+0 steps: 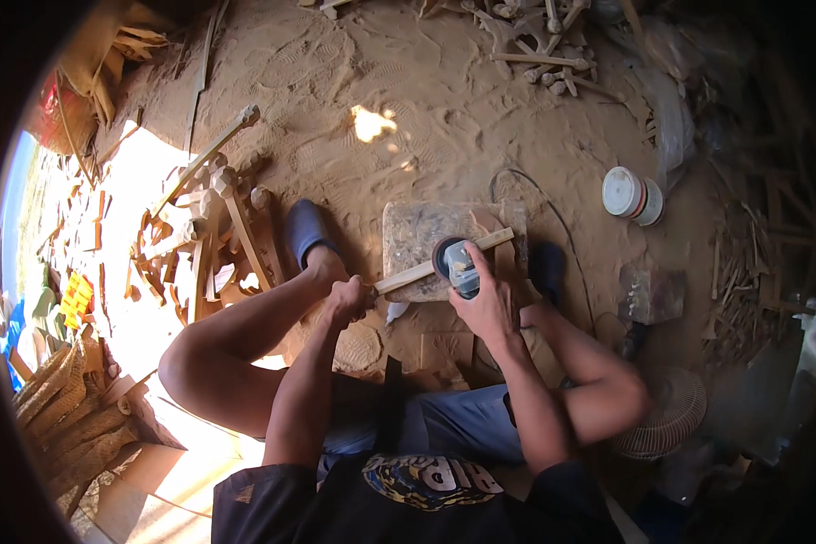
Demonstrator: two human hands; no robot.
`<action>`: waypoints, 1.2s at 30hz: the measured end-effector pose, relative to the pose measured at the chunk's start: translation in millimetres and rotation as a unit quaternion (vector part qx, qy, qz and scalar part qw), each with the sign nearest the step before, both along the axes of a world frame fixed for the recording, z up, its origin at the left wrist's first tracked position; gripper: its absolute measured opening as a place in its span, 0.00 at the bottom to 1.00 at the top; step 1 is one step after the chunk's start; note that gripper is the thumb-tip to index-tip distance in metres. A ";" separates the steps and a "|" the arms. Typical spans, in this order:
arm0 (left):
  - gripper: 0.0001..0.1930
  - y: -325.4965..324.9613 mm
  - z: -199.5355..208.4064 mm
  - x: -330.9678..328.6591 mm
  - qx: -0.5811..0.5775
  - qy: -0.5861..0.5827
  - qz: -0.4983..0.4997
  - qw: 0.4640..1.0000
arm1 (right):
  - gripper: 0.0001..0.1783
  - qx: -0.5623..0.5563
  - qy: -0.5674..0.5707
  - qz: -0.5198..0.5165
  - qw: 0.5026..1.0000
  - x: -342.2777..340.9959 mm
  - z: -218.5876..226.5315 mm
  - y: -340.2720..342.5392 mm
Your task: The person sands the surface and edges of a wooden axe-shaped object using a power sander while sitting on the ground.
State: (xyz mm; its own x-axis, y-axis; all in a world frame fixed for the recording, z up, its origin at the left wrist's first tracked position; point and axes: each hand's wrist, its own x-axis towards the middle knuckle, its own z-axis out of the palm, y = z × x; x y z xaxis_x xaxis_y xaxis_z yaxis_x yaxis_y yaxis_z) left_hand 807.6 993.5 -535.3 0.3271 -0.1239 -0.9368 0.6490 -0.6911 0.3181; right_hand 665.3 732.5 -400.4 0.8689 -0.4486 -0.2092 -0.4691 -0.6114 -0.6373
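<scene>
A pale wooden stick (408, 276) lies slantwise across a worn, stained work block (417, 227) between my feet. My left hand (346, 299) is closed round its near left end, which the fingers hide. In my right hand (488, 306) is a small angle grinder (463, 270), gripped from above with the fingers wrapped over its body. Its dark round disc (442, 257) sits against or just over the middle of the stick; contact cannot be made out. The stick's far right end (504, 236) sticks out past the grinder, near the block's right edge.
Carved wooden pieces with knobbed ends are heaped at left (213, 208) and far right (553, 54). A black cable (567, 231) curves over the sandy ground. White lidded tubs (626, 192), a box-shaped block (651, 295) and a fan (666, 412) stand at right.
</scene>
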 end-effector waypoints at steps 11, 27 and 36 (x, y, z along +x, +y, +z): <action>0.25 10.4 -22.1 0.5 -0.048 -0.027 0.012 0.998 | 0.48 -0.048 0.021 -0.134 0.990 4.4 -3.5 -87.5; 0.28 14.5 -26.0 -8.3 -0.063 -0.068 -0.033 0.995 | 0.46 0.010 0.016 -0.071 0.997 -12.0 5.4 -69.6; 0.26 -13.8 -4.9 -14.6 -0.115 -0.078 -0.031 0.990 | 0.46 0.003 -0.020 -0.203 0.979 -35.8 -25.4 -119.9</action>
